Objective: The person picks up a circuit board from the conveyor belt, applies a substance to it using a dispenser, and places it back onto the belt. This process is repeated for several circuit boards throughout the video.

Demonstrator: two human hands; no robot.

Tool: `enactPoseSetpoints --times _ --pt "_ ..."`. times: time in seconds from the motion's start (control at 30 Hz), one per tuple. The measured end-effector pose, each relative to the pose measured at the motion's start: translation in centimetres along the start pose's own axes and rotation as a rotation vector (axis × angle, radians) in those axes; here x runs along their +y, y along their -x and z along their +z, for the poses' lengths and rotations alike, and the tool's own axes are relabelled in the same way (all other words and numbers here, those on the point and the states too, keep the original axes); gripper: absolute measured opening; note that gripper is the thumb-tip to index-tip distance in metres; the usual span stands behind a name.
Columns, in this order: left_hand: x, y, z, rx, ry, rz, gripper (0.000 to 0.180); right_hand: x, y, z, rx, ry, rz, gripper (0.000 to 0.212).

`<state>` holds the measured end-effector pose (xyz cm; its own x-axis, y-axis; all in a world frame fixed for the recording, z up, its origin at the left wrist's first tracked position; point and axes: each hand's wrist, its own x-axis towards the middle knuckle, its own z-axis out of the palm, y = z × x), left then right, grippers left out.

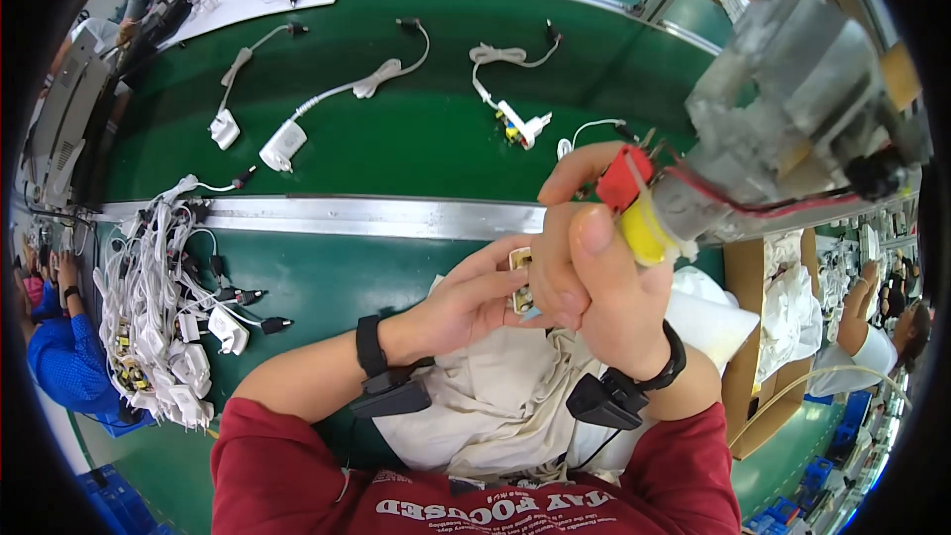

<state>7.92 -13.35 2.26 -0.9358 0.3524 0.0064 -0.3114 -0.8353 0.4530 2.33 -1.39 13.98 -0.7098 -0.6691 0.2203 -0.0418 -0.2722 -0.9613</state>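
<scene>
While our left hand (451, 309) pinched a cream-coloured casing (520, 285), our right hand (619, 282) gripped a grey tool (728, 200)

Since both hands were busy right in front of us, here's how it looked. Our left fingers (493, 287) were nearly closed, with the casing caught between them, just above a crumpled pale cloth (475, 406) on our lap. Its far side was hidden behind the right hand. Our right fingers (584, 173) were curled round the tool by its red block (624, 178) and yellow ring (642, 230); the tool's upper part was pretty blurry, and we couldn't tell if its tip touched the casing.

Off to the left, a messy heap of white adapters (154, 327) and cables sat on the green worktop (297, 272). Past the metal rail (347, 220), more adapters lay spread out on a green belt (416, 149), including one opened adapter (517, 126) with its insides showing. A cardboard box (778, 414) stood on our right, holding white plastic bags (791, 322).
</scene>
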Motion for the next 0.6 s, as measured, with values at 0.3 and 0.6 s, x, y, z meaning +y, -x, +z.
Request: enactPoseSetpoints --times 0.3,0.6 --pt "3.3 -14.4 1.4 -0.370 -0.820 0.727 0.043 -1.4 1.2 0.2 -0.013 -0.016 0.016 0.029" --pt "-1.3 -19.6 -3.5 -0.029 -1.053 0.951 0.032 -1.8 1.2 -1.0 0.000 0.025 0.074 0.025"
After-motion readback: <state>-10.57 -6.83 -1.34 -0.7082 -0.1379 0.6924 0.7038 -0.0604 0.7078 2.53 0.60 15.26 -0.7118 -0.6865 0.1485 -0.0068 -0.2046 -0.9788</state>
